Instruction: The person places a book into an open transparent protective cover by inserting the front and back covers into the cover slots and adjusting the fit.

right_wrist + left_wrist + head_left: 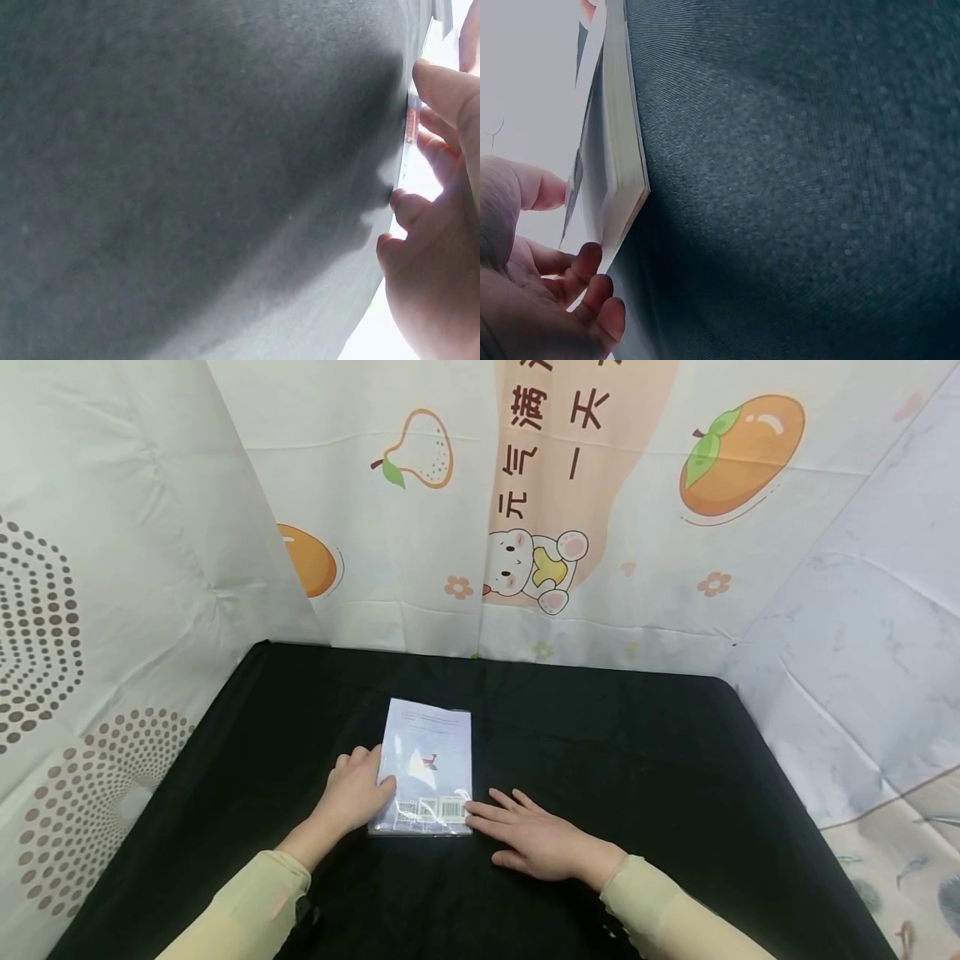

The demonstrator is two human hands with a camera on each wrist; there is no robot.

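Observation:
A pale lilac book (420, 743) in a clear glossy cover lies on a black cloth, its back with barcodes facing up. At its left edge, my left hand (352, 793) holds the cover, thumb on top. The left wrist view has the cover standing slightly away from the page block (619, 135), with the fingers of my left hand (544, 281) curled at the edge. My right hand (536, 843) lies flat with spread fingers, fingertips touching the book's lower right edge. In the right wrist view, my right hand (442, 247) is beside the book's thin edge (411, 124).
The black cloth (615, 743) covers the table on every side of the book. Behind it hangs a white curtain (330, 452) printed with fruit and a cartoon bear. A dotted white sheet (135, 577) hangs at the left, and a pale sheet (862, 652) closes the right side.

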